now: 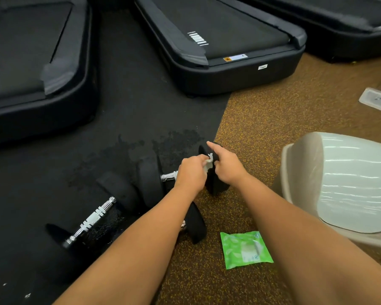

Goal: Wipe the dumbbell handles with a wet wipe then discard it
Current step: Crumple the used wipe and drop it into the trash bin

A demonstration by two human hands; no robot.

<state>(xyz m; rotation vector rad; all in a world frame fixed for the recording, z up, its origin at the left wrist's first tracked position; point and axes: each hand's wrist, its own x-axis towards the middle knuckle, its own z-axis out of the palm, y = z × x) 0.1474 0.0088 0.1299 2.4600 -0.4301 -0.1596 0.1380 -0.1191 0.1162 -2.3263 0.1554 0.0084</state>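
Two black dumbbells with chrome handles lie on the floor. On the far dumbbell point(150, 179), my left hand point(191, 172) is closed around the handle with a white wet wipe point(209, 164) bunched in it, right beside the black end plate point(216, 183). My right hand point(226, 165) grips that end plate from above, forefinger stretched out. A near dumbbell point(90, 221) lies at lower left, its handle bare; my left forearm hides part of its right end. A green wet wipe pack point(244, 249) lies flat on the brown floor between my forearms.
A beige bin point(339, 183) with a clear liner lies tipped on the right. Black treadmill decks point(218, 47) fill the top of the view. A wet patch point(141, 148) marks the black mat behind the dumbbells. Flat packages point(376, 100) lie at far right.
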